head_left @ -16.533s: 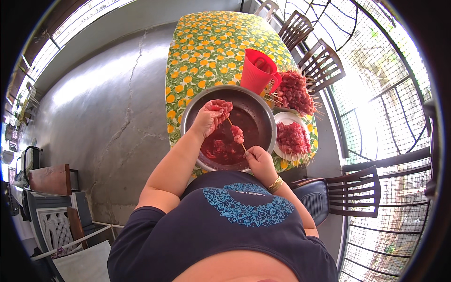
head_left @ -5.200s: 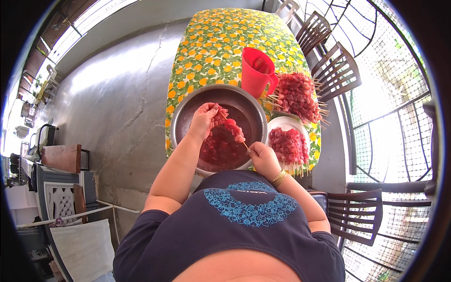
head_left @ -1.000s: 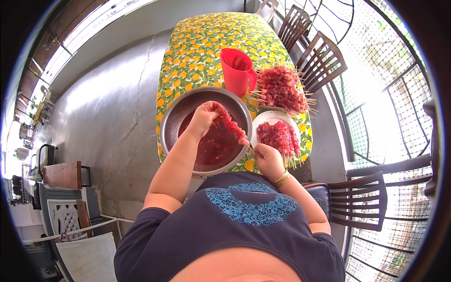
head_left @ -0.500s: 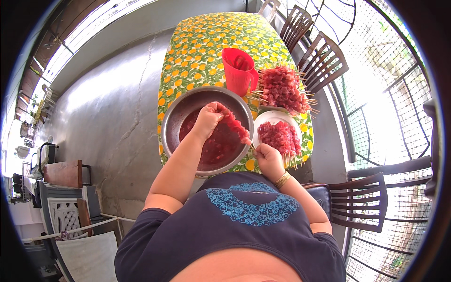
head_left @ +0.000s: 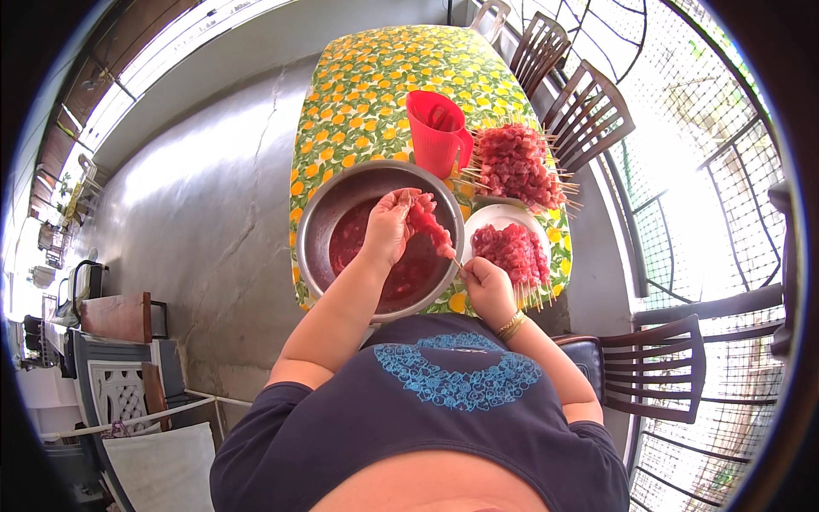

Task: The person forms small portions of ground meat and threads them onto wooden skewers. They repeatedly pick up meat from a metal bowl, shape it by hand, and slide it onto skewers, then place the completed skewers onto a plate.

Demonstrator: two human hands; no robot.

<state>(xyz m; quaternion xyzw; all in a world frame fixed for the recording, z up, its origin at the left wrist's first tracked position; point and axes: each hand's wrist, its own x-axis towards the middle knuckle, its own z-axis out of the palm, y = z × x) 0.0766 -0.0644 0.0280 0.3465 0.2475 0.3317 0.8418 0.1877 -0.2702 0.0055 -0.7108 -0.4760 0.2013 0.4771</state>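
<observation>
A skewer of raw red meat (head_left: 432, 225) slants over the right side of a steel bowl (head_left: 311, 256), which holds more meat in reddish liquid. My right hand (head_left: 490, 288) pinches the bare lower end of its stick. At the upper end, my left hand (head_left: 390, 226) has its fingers closed on the meat. Right of the bowl, a white plate (head_left: 478, 224) bears several finished meat skewers (head_left: 512, 253), their sticks pointing toward me. Behind that plate rises a taller stack of meat skewers (head_left: 514, 162), with sticks poking out on both sides.
A red plastic pitcher (head_left: 435, 141) stands behind the bowl. Everything rests on a table (head_left: 367, 94) with a lemon-patterned cloth. Brown slatted chairs (head_left: 589, 111) line the right side, and another chair (head_left: 653, 367) is close by my right arm.
My left hand has turned and shifted slightly right along the skewer's upper end. The right hand keeps its hold on the stick. The view has shifted slightly.
</observation>
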